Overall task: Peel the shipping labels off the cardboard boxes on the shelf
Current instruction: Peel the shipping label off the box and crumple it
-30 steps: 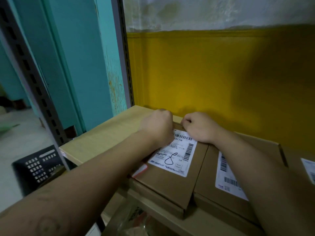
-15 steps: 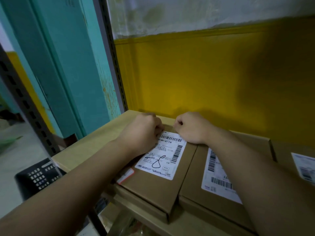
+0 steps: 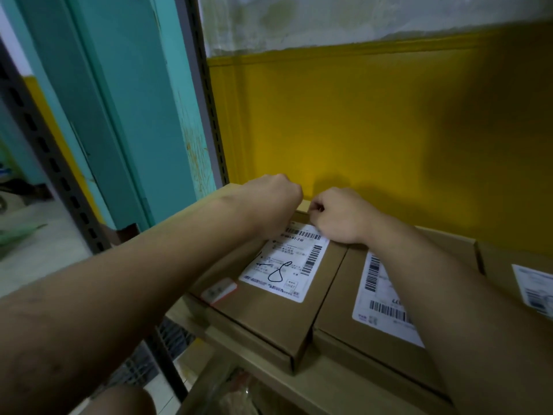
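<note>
Shipping label (image 3: 284,265) on cardboard box (image 3: 269,322), wooden shelf (image 3: 323,381), yellow wall (image 3: 359,121)

Beneath the curled fingers (image 3: 317,202), the box (image 3: 269,322) was matt brown cardboard and its label (image 3: 287,265) smooth white paper. Beyond the fingers, the wall (image 3: 389,130) looked matt yellow-painted.

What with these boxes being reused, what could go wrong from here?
The left hand and right hand crowd the far edge of the shipping label, mostly flat on the left box: a fast pull may tear it or strip cardboard. Neither hand plainly pins the box, so it might slide forward.
</note>
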A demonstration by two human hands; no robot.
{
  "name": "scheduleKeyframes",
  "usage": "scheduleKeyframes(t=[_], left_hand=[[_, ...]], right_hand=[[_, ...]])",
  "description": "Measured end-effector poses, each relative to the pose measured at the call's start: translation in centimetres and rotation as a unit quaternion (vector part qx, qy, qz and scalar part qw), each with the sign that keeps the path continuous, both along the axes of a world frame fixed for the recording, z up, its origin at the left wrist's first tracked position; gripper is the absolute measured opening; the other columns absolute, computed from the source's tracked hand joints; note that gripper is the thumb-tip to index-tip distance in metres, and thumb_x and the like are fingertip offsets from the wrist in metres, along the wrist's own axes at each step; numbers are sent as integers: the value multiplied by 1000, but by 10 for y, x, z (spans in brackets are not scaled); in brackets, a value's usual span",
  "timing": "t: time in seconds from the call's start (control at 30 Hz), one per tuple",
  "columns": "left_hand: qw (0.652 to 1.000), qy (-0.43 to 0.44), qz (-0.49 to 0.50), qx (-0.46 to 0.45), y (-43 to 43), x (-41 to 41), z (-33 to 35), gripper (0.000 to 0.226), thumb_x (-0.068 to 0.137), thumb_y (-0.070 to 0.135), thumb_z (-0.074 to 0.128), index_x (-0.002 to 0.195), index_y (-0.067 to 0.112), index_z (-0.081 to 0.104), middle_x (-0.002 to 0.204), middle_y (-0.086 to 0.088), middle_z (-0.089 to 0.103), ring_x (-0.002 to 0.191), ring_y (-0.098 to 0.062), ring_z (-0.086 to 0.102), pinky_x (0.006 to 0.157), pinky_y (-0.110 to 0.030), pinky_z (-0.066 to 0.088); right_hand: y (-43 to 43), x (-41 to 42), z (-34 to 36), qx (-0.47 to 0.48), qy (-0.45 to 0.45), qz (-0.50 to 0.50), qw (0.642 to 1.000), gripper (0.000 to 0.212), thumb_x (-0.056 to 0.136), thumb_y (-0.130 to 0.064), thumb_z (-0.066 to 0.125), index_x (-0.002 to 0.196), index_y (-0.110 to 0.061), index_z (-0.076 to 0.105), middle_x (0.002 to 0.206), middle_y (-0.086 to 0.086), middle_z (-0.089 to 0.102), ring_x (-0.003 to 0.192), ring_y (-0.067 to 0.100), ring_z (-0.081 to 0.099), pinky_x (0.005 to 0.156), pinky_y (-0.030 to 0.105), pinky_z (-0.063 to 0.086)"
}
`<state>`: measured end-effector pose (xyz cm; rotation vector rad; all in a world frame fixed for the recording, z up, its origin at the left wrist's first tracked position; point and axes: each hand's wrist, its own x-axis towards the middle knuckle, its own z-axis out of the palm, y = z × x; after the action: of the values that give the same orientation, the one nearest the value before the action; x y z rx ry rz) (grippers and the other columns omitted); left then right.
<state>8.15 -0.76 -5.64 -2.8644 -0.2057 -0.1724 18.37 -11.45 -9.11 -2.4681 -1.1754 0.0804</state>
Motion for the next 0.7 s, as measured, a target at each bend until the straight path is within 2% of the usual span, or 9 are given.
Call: scheduleKeyframes(t=[0.1,0.3,0.4,0.47,0.6,0.7], left_hand=[[1000,17,-8,7,0,2,4,39,94,10,54,64,20,30,67,1,35,55,-10,34,46,-26,29],[999,41,-15,17,-3,6,7,35,96,16,52,69,18,30,68,2,32,56,-8,29,45,-22,23],[999,44,-19,-2,2,5,7,37,95,23,54,65,19,32,67,2,36,56,-9,32,46,-24,25],[999,49,-15,-18,6,4,6,34,95,27,54,67,21,36,68,3,39,58,-9,36,47,-24,27],[997,53,-11,-59,11,3,3,17,94,31,56,88,15,53,73,3,44,63,-9,40,54,-27,36],[997,44,-4,-65,11,2,0,20,94,29,56,95,10,59,78,-2,53,69,-16,48,61,-31,42]], right_hand=[[0,1,0,-1,-12,8,1000,18,92,-18,48,82,-20,63,79,4,61,76,24,56,56,25,33],[0,1,1,-2,-22,4,1000,17,91,-17,49,77,-22,59,68,-4,53,69,19,50,49,22,27],[0,1,0,13,-4,2,1000,16,93,-20,50,83,-20,62,78,2,59,76,21,53,51,20,31],[1,1,-1,15,1,2,1000,19,95,-22,48,83,-19,62,79,2,59,74,19,52,50,20,30],[2,1,-6,18,8,1,1000,34,97,-29,46,74,-10,61,70,6,58,66,21,52,50,27,30],[2,2,-8,33,25,-4,999,39,97,-36,47,80,-5,64,72,8,60,66,23,52,54,30,32]])
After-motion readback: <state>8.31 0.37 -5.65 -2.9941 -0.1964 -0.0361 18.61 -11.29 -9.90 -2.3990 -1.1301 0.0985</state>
